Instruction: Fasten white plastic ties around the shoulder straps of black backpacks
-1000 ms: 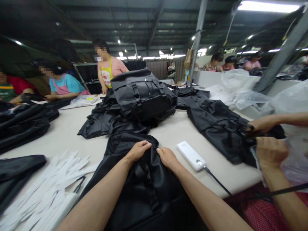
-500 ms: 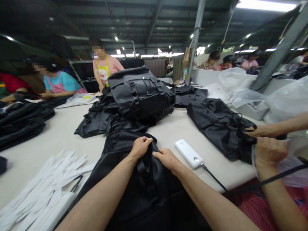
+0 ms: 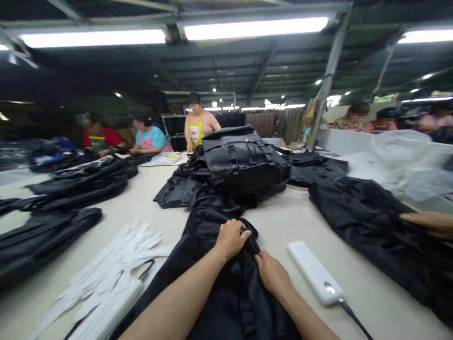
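Black fabric, mostly bags, covers much of the long tabletop (image 3: 279, 222). A backpack (image 3: 244, 160) sits on a pile ahead, just beyond the black bag (image 3: 226, 302) under both hands. Left hand (image 3: 231, 238) curls over the bag's top edge; right hand (image 3: 272, 276) pinches fabric just beside it. Risk: a wide sweep could catch the white power bank (image 3: 314, 273) or its cable (image 3: 350, 314) on the right, or scatter the white strips (image 3: 113, 269) on the left. A co-worker's hand (image 3: 426, 224) rests on another bag (image 3: 368, 226).
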Available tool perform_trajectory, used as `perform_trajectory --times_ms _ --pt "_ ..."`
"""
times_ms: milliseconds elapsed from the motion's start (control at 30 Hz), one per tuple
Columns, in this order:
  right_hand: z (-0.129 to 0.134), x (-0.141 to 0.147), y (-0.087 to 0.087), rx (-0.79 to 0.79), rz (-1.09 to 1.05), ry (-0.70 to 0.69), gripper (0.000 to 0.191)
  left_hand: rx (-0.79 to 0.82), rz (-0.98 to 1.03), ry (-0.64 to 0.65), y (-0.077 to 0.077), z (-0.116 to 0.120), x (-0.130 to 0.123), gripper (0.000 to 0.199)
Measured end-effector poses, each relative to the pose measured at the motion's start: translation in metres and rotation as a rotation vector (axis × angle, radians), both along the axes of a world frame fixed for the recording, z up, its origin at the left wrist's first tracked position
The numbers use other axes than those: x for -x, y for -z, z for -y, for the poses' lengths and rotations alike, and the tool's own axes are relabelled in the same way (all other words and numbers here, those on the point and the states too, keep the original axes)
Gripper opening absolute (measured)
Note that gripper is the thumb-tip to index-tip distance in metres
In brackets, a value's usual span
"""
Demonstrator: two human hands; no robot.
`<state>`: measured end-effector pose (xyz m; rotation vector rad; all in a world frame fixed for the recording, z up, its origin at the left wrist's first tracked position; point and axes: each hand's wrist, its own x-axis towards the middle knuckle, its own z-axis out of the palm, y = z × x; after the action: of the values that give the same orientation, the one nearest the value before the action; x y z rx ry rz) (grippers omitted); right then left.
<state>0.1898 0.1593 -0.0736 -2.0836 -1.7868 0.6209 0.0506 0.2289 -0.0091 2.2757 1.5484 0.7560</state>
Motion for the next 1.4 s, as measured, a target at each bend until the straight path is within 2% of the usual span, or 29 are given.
perform_trajectory --times_ms 67,167,200,267,333,400,533,600,700,800,1033,1133,1300,1400 --pt "0.002 0.002 0.004 0.014 0.05 -0.02 0.031 -0.187 -0.061 -0.008 -0.014 0.011 0.034 0.019" --pt "0.006 0.004 0.0 0.014 0.09 -0.014 0.031 -0.292 -0.167 -0.221 -0.021 0.03 0.096 0.021" --pt "0.005 0.006 -0.004 -0.008 0.084 -0.007 0.029 -0.267 -0.191 -0.303 -0.018 0.035 0.115 0.023" --pt "0.0 0.011 -0.012 -0.064 0.031 0.008 0.028 -0.15 -0.174 -0.386 -0.007 0.041 0.142 0.03" --pt "-0.008 0.016 -0.021 -0.08 -0.039 0.018 0.031 -0.05 -0.112 -0.413 0.005 0.044 0.155 0.035" --pt "-0.018 0.019 -0.027 -0.06 -0.076 0.026 0.03 -0.06 -0.08 -0.408 0.011 0.046 0.156 0.034" --pt "-0.031 0.017 -0.028 -0.125 -0.113 0.054 0.028 -0.185 -0.115 -0.376 0.01 0.043 0.149 0.026" --pt "-0.034 0.018 -0.022 -0.14 -0.068 0.082 0.031 -0.138 -0.143 -0.426 0.013 0.034 0.149 0.027" --pt "-0.038 0.026 -0.007 -0.099 0.129 0.146 0.034 0.013 -0.258 -0.513 0.03 0.014 0.151 0.029" --pt "-0.04 0.038 0.001 -0.074 0.262 0.17 0.035 0.112 -0.302 -0.516 0.044 -0.003 0.152 0.031" --pt "-0.052 0.028 -0.01 -0.086 0.308 0.158 0.034 0.095 -0.299 -0.478 0.042 -0.016 0.152 0.034" --pt "-0.06 0.026 -0.001 -0.091 0.359 0.182 0.035 0.094 -0.296 -0.456 0.05 -0.032 0.146 0.035" --pt "-0.081 0.029 0.022 -0.147 0.376 0.217 0.035 0.121 -0.282 -0.478 0.073 -0.061 0.14 0.038" --pt "-0.09 0.029 0.023 -0.134 0.367 0.226 0.034 0.128 -0.256 -0.497 0.079 -0.069 0.141 0.038"
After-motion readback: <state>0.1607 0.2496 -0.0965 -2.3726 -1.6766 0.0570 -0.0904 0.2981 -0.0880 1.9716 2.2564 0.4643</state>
